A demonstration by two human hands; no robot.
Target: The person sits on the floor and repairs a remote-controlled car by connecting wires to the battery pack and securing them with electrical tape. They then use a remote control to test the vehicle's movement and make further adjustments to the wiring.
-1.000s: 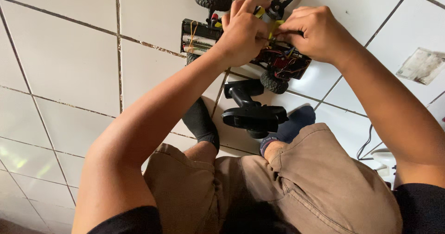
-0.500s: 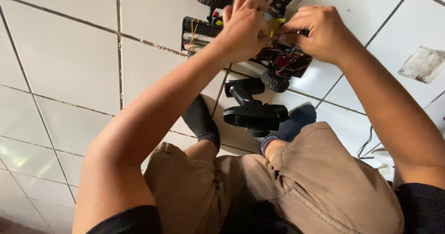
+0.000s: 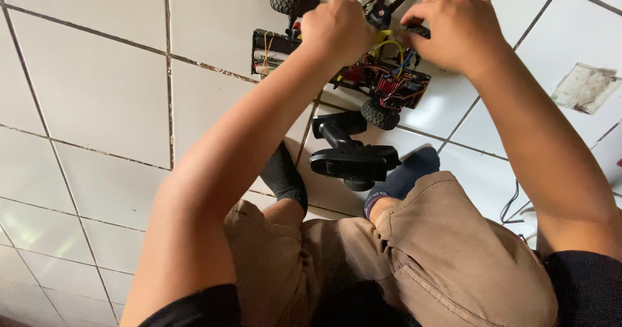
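Note:
A small radio-controlled car chassis [image 3: 382,84] with exposed wiring and black knobbly tyres lies on the white tiled floor. My left hand [image 3: 337,25] is closed over its middle, near a yellow wire. My right hand [image 3: 453,25] grips the chassis's far end, fingers curled over a wheel. A black pistol-grip remote controller [image 3: 350,155] rests on the floor between the car and my feet, touched by neither hand. Black pliers [image 3: 382,0] lie just beyond the car.
My crossed legs in tan shorts [image 3: 421,262] and dark socks [image 3: 282,175] fill the lower frame. A torn paper scrap [image 3: 586,87] lies on the tiles at right. A thin cable [image 3: 512,204] runs by my right knee.
Both hands shifted slightly on the car; the right hand moved a little away from the left, exposing more of the wiring between them. The controller has not moved.

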